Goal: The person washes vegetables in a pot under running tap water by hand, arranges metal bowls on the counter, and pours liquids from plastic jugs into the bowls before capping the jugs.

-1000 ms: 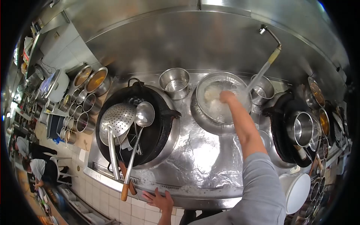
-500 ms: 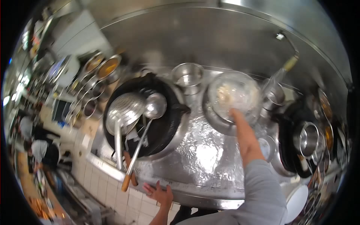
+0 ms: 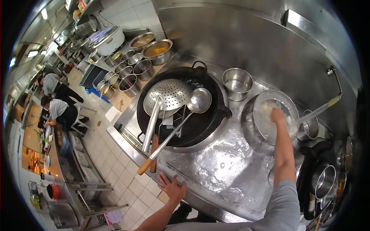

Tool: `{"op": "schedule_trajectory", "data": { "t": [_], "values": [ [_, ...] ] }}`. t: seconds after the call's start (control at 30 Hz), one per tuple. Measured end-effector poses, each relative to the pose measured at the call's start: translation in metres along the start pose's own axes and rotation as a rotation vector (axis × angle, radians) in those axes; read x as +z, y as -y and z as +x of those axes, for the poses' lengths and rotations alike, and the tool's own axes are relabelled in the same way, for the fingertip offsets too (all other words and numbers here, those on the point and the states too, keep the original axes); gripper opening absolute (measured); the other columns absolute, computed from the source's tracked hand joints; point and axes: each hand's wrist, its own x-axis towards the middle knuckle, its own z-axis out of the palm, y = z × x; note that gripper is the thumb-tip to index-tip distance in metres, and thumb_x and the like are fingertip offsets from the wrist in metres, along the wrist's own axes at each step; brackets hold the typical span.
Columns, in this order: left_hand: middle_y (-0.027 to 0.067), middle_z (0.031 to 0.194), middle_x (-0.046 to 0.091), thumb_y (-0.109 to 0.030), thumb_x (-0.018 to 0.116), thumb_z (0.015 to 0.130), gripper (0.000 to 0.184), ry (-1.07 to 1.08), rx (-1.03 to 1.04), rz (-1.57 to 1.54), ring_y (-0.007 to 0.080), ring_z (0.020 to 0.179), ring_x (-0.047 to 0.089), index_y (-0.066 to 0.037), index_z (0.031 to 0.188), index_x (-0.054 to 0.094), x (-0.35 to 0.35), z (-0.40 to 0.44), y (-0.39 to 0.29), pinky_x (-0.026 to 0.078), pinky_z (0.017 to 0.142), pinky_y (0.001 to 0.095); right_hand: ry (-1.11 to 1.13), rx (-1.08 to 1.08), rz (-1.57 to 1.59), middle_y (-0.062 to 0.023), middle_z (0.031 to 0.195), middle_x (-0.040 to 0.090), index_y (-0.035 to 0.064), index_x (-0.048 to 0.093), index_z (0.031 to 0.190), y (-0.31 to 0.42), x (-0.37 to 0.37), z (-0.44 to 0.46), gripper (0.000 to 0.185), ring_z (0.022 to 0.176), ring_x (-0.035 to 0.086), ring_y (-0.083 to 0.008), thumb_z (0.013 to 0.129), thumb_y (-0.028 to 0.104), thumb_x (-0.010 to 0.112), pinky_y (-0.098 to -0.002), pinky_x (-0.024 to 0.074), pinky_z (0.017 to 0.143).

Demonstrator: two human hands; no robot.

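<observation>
My right hand (image 3: 276, 114) reaches over a round, pale, see-through mesh-like sieve (image 3: 287, 101) that lies tilted in a large metal pot (image 3: 252, 133). Its fingers are bunched together against the inside of the sieve, beside some pale, blurred matter; what they hold, if anything, is hidden. Close to the front edge of the steel stove top (image 3: 246, 184), my left hand (image 3: 172, 189) is open with its fingers spread. Nearest to it is the wooden handle end of a ladle (image 3: 200, 100), which rests with a perforated skimmer (image 3: 169, 93) across a black wok (image 3: 185, 136).
A small steel pot (image 3: 237, 84) stands behind. A bent water tap (image 3: 327, 103) comes in from the right above another pot (image 3: 308, 127). Several metal containers (image 3: 143, 70) line the left counter. Two people (image 3: 58, 107) are at a far bench. Water wets the stove top.
The view has swung left, bringing more of the left counter into sight. My right hand now sits farther into the sieve, which leans more. My left hand stays spread by the front edge.
</observation>
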Motion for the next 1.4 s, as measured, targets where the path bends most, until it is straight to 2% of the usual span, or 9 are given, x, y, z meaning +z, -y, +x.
{"op": "schedule_trajectory", "data": {
  "t": [0.23,0.43,0.63,0.73,0.8,0.87,0.9,1.1,1.4],
  "values": [
    [0.0293,0.156,0.008,-0.041,0.068,0.071,0.055,0.028,-0.031,0.012,0.0477,0.144,-0.001,-0.013,0.118,0.065,-0.003,0.0,-0.003,0.005,0.106,0.0712,0.102,0.006,-0.035,-0.0199,0.108,0.067,0.0053,0.069,0.105,0.03,-0.077,-0.117,0.028,0.103,0.064,-0.0355,0.083,0.012,0.053,-0.0439,0.052,0.088],
    [0.029,0.156,0.008,-0.032,0.07,0.072,0.05,0.007,0.015,0.015,0.0461,0.145,0.0,-0.009,0.116,0.062,0.006,-0.002,0.001,0.01,0.103,0.0727,0.179,-0.117,0.044,-0.017,0.116,0.066,0.0055,0.07,0.106,-0.004,0.072,-0.051,0.031,0.105,0.064,-0.0365,0.083,0.021,0.055,-0.046,0.048,0.093],
    [0.0275,0.156,0.007,-0.031,0.069,0.073,0.049,-0.002,0.025,0.022,0.0458,0.145,0.0,-0.007,0.115,0.062,0.007,0.0,-0.004,0.01,0.103,0.0728,0.543,-0.06,0.125,-0.0171,0.106,0.069,0.0059,0.075,0.092,0.012,0.058,-0.013,0.025,0.101,0.067,-0.0332,0.078,0.021,0.06,-0.0458,0.0492,0.09],
    [0.0289,0.156,0.007,-0.034,0.068,0.073,0.049,0.004,0.023,0.008,0.0472,0.144,-0.001,-0.008,0.114,0.062,0.008,-0.002,0.001,0.008,0.104,0.0726,0.485,-0.242,-0.053,-0.0208,0.098,0.069,0.0044,0.074,0.089,0.034,-0.009,-0.007,0.026,0.09,0.069,-0.0354,0.071,0.021,0.067,-0.0426,0.0533,0.08],
    [0.03,0.155,0.007,-0.035,0.068,0.072,0.049,0.022,0.013,0.011,0.0479,0.144,-0.001,-0.009,0.113,0.063,0.004,-0.004,0.001,0.007,0.104,0.0725,-0.127,0.188,0.138,-0.0204,0.093,0.07,0.0066,0.074,0.088,0.052,-0.052,-0.022,0.025,0.09,0.07,-0.0329,0.07,0.022,0.069,-0.0442,0.0536,0.078],
    [0.0304,0.155,0.007,-0.036,0.068,0.071,0.049,0.022,-0.009,0.015,0.048,0.144,-0.001,-0.009,0.112,0.064,0.0,0.0,-0.003,0.006,0.104,0.0728,-0.247,0.004,-0.124,-0.0233,0.134,0.052,0.0101,0.06,0.124,0.056,-0.073,-0.041,0.051,0.108,0.062,-0.04,0.074,0.018,0.066,-0.0488,0.0502,0.091],
    [0.0309,0.155,0.008,-0.037,0.068,0.07,0.049,0.02,-0.003,0.014,0.0481,0.144,-0.001,-0.01,0.111,0.065,0.001,0.0,0.0,0.004,0.105,0.0728,-0.02,0.016,-0.047,-0.021,0.149,0.035,0.0134,0.051,0.135,0.045,-0.051,-0.023,0.06,0.117,0.056,-0.0417,0.077,0.015,0.063,-0.0493,0.0444,0.101],
    [0.0295,0.155,0.008,-0.034,0.07,0.07,0.048,-0.005,0.019,0.042,0.0472,0.144,0.0,-0.01,0.111,0.065,0.003,-0.001,0.002,0.009,0.104,0.0732,0.138,0.05,-0.102,-0.0173,0.111,0.069,0.0086,0.072,0.105,0.044,-0.046,-0.058,0.028,0.104,0.066,-0.0355,0.084,0.019,0.058,-0.0475,0.052,0.088],
    [0.0295,0.156,0.007,-0.038,0.067,0.073,0.052,0.038,-0.005,0.046,0.0489,0.144,0.0,-0.006,0.113,0.063,0.0,-0.001,-0.007,0.009,0.104,0.0719,-0.087,0.052,-0.182,-0.0153,0.098,0.071,0.0076,0.074,0.091,0.037,0.045,-0.076,0.022,0.089,0.07,-0.0336,0.082,0.015,0.056,-0.0451,0.0552,0.075]
  ]
}}
